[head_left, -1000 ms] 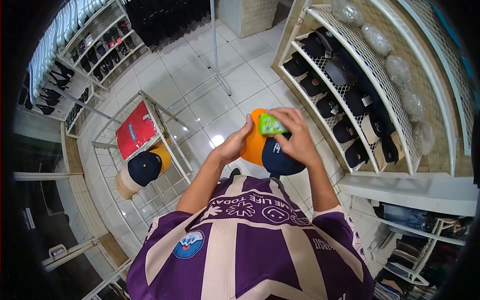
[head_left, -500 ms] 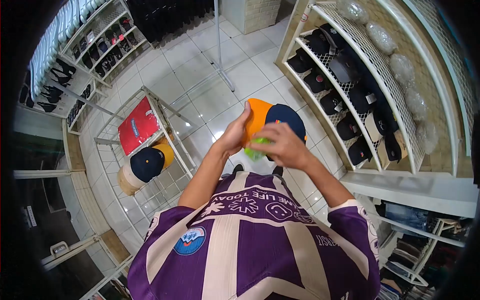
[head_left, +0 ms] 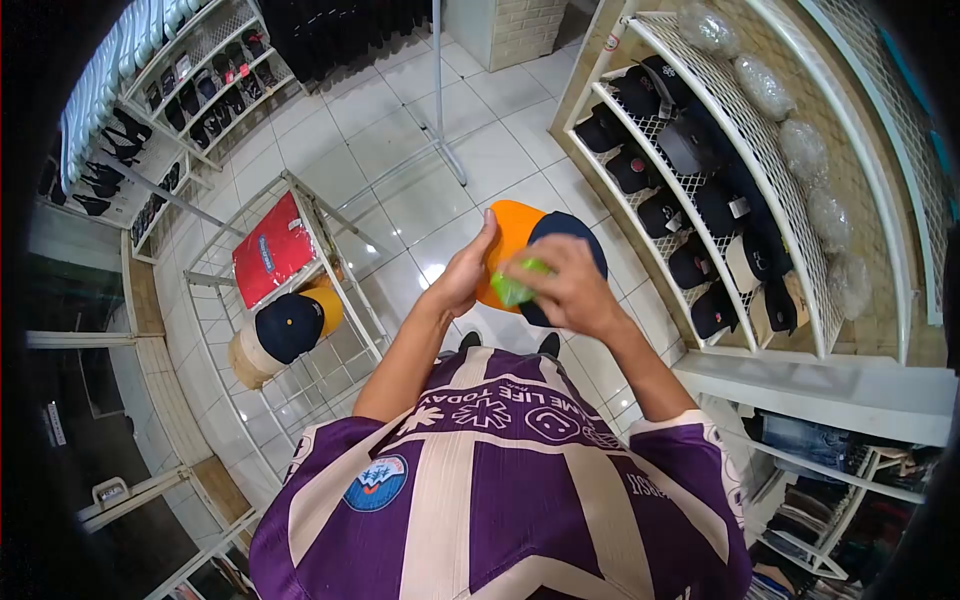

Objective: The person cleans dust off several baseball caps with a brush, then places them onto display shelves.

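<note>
A baseball cap (head_left: 512, 226) with an orange brim and a navy crown is held in front of my chest, the brim turned to the left. My left hand (head_left: 464, 276) is closed on the brim's edge, thumb lying along its upper side. In my right hand (head_left: 578, 288) is a bright green cloth (head_left: 514, 290), bunched under the fingers and pressed against the brim. The fingers of this hand cover part of the crown's front, and motion blurs them a little.
On the left stands a white wire rack with a red packaged item (head_left: 275, 250) and a row of stacked caps (head_left: 290, 328). White mesh shelves (head_left: 740, 200) full of caps rise on the right. Folded clothes (head_left: 800, 520) fill the lower right shelves. A metal stand's foot (head_left: 450, 165) rests on the tiles.
My right hand and the green cloth have shifted slightly over the brim, and more of the cloth shows. My left hand keeps its hold on the cap.
</note>
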### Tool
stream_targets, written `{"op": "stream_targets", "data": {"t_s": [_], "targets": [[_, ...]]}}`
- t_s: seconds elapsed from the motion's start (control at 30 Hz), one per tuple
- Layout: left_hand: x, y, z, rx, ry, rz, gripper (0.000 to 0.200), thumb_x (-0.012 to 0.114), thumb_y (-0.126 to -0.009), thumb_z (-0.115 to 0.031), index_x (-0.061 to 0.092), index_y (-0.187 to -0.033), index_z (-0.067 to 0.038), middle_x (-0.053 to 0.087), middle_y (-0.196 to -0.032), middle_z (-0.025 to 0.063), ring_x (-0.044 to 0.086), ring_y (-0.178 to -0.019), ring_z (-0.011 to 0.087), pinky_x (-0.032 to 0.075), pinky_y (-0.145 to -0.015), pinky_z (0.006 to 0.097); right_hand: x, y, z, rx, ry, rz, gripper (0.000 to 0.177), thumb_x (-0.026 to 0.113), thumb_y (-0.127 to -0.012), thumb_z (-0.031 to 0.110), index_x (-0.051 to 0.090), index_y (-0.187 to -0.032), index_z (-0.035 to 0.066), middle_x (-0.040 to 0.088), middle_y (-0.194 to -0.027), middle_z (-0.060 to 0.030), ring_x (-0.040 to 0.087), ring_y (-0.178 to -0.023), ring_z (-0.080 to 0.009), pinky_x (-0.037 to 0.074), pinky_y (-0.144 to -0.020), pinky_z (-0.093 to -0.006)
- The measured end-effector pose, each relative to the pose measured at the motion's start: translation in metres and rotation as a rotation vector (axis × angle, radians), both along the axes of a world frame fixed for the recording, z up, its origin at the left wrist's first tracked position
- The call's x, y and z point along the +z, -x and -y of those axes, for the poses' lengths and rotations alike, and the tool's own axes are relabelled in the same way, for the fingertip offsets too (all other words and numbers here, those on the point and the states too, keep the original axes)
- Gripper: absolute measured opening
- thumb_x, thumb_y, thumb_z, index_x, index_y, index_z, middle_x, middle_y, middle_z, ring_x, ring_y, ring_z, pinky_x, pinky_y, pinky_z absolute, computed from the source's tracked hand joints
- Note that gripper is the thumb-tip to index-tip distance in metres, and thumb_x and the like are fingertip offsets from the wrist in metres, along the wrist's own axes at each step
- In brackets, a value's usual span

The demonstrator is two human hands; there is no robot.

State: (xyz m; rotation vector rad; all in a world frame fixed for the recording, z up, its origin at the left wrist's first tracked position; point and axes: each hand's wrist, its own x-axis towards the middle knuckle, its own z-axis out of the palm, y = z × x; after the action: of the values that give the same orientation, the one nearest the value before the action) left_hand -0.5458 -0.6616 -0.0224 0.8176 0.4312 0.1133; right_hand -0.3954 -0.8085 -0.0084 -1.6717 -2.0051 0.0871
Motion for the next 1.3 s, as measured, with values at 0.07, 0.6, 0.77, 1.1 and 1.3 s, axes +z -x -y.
{"op": "stream_targets", "data": {"t_s": [0.07, 0.6, 0.77, 1.1, 1.3], "targets": [[-0.01, 0.004, -0.005, -0.091, -0.083, -0.064, 0.075, 0.033, -0.106, -0.063, 0.043, -0.149, -0.002, 0.053, -0.144, 0.0124, 0.051, -0.133, 0.0196, 0.04, -0.113, 0.0346, 0.001, -0.002, 0.003, 0.032, 0.084, -0.045, 0.059, 0.077, -0.074, 0.009, 0.069, -0.131, 0.025, 0.065, -0.127, -0.002, 0.056, -0.12, -0.0272, 0.04, -0.1, -0.0432], [-0.013, 0.024, -0.004, 0.02, -0.46, 0.128, 0.051, 0.058, -0.1, -0.03, 0.052, -0.14, 0.001, 0.06, -0.134, 0.0106, 0.055, -0.124, 0.0205, 0.039, -0.109, 0.0341, -0.043, -0.085, 0.041, -0.304, -0.09, -1.448, 0.067, 0.076, -0.089, 0.025, 0.051, -0.144, -0.004, 0.064, -0.134, -0.0166, 0.064, -0.12, -0.0242, 0.047, -0.105, -0.0336], [-0.006, 0.022, -0.002, 0.006, -0.45, 0.164, 0.051, 0.056, -0.101, -0.03, 0.051, -0.141, 0.001, 0.06, -0.134, 0.0115, 0.054, -0.126, 0.022, 0.038, -0.111, 0.0356, -0.058, -0.086, 0.049, -0.077, -0.101, -1.837, 0.073, 0.076, -0.088, 0.026, 0.046, -0.146, -0.007, 0.063, -0.133, -0.0181, 0.065, -0.119, -0.023, 0.049, -0.105, -0.0314], [-0.01, -0.004, -0.012, -0.196, 0.263, 0.396, 0.057, 0.063, -0.101, -0.027, 0.045, -0.146, 0.002, 0.057, -0.141, 0.0175, 0.062, -0.125, 0.0243, 0.049, -0.109, 0.0366, 0.035, -0.07, 0.016, 0.015, 0.181, -1.274, 0.073, 0.084, -0.07, 0.026, 0.063, -0.131, -0.007, 0.068, -0.125, -0.0152, 0.065, -0.112, -0.0224, 0.047, -0.104, -0.034], [0.001, -0.005, -0.016, -0.16, 0.251, 0.186, 0.04, 0.066, -0.099, -0.017, 0.057, -0.133, 0.002, 0.07, -0.121, 0.0125, 0.073, -0.1, 0.0193, 0.059, -0.092, 0.0314, 0.057, -0.047, -0.007, -0.093, 0.113, -0.936, 0.063, 0.087, -0.072, 0.017, 0.068, -0.13, 0.001, 0.07, -0.112, -0.0093, 0.064, -0.103, -0.0174, 0.048, -0.097, -0.0321]]}}
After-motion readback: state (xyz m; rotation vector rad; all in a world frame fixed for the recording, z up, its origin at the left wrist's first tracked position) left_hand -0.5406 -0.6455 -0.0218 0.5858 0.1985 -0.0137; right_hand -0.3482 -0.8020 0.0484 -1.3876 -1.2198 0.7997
